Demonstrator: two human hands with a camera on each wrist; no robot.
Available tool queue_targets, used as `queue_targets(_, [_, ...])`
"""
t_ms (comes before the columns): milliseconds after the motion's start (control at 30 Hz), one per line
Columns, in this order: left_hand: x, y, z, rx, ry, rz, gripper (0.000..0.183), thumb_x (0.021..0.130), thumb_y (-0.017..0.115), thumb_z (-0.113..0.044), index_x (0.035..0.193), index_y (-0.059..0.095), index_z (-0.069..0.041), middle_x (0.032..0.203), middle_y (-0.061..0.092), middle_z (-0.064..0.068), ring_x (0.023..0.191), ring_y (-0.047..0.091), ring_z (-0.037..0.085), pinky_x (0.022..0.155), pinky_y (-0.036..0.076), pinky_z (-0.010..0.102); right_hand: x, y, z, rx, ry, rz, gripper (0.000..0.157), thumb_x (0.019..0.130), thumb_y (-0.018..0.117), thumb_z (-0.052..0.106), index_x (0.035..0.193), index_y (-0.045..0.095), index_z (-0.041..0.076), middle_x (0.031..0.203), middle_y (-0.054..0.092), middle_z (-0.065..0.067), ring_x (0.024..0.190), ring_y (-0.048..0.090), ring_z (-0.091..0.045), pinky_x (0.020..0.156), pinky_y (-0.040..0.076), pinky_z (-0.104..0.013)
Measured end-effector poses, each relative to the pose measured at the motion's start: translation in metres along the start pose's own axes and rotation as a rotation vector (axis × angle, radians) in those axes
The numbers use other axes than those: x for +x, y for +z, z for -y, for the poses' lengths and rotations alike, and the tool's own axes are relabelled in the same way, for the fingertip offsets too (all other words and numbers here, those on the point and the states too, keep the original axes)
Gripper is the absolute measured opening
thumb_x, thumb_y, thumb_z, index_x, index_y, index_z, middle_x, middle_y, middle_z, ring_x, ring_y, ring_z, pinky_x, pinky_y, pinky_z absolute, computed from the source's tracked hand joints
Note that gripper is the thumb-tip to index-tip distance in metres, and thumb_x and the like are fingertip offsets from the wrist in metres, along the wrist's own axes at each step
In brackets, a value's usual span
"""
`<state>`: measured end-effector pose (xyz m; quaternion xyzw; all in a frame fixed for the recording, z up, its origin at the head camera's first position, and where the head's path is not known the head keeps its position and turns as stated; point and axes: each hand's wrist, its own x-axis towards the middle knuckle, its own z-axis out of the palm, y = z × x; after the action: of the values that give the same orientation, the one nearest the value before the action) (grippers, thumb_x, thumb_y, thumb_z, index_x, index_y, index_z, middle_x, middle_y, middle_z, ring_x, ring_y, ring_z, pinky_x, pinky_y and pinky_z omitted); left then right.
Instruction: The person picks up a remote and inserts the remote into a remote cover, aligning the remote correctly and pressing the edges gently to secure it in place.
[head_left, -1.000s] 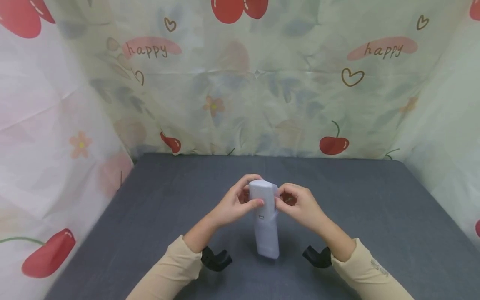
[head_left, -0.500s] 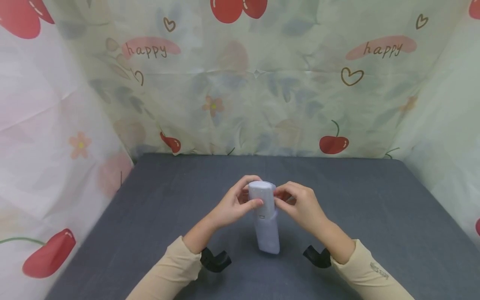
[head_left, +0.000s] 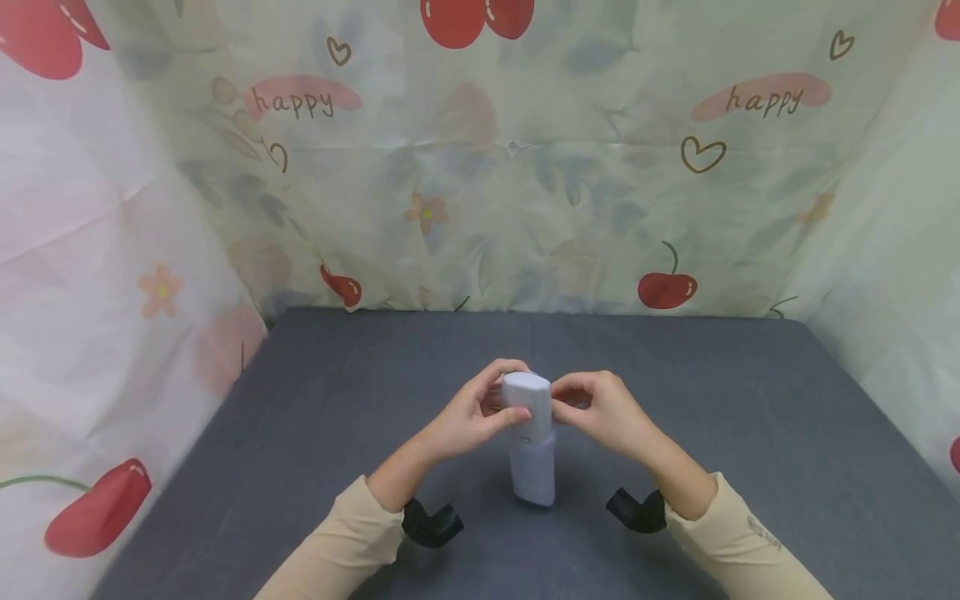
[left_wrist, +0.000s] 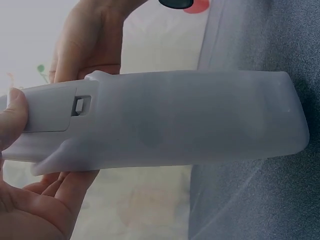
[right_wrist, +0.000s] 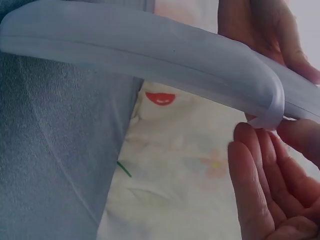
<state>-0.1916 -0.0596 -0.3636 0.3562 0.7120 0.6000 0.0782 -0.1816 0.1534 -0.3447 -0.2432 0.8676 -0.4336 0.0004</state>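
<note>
A white remote control (head_left: 527,392) stands nearly upright, its back with the battery cover and small latch towards me. A translucent, soft-looking sleeve (head_left: 534,479) covers its lower part. My left hand (head_left: 472,421) grips the bare upper end, thumb across the battery cover (left_wrist: 47,107) and fingers behind. On the other side, my right hand (head_left: 606,412) pinches the sleeve's rim (right_wrist: 272,112) between thumb and fingertips. That rim lies uneven, with one corner flaring outward in the left wrist view. The front of the remote is hidden.
A dark grey cloth-covered table (head_left: 360,375) lies below. Printed curtains (head_left: 517,208) hang at the back and both sides. Black wrist-worn devices (head_left: 432,523) sit beneath both wrists.
Both hands and the remote have lowered slightly. The sleeve's edge, earlier showing high along the remote's right side, now sits lower there. Both hands keep their hold.
</note>
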Motion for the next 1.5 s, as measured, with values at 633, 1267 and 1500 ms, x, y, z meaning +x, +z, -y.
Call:
queue_targets(633, [0.006,0.004,-0.007,0.124,-0.118,-0.051,0.043,0.095,0.054,-0.018,0.135,0.038,-0.013,0.118,0.056,0.019,0.097,0.061,0.027,0.074,0.051,0.026,0.001,0.012,-0.001,0.006,0.020,-0.159,0.004,0.091,0.050,0.002,0.093,0.053,0.000,0.079,0.057,-0.009,0.062,0.049,-0.006,0.054,0.044,-0.021])
queue_targets(1267, [0.018,0.010,-0.022,0.300,-0.184,-0.072,0.046,0.092,0.059,-0.026,0.134,0.042,-0.020,0.104,0.062,0.009,0.083,0.058,0.015,0.062,0.049,0.024,0.007,0.009,0.009,0.030,-0.070,-0.424,0.004,0.092,0.050,0.000,0.094,0.053,-0.002,0.070,0.050,-0.008,0.052,0.037,-0.004,0.046,0.036,-0.020])
queue_targets(1500, [0.018,0.012,-0.023,0.358,-0.163,-0.070,0.046,0.092,0.060,-0.026,0.134,0.041,-0.018,0.098,0.064,0.009,0.072,0.055,0.012,0.056,0.045,0.021,0.012,0.008,0.009,-0.156,-0.190,-0.488,0.003,0.089,0.051,-0.005,0.092,0.052,-0.006,0.070,0.051,-0.009,0.057,0.041,-0.006,0.048,0.037,-0.018])
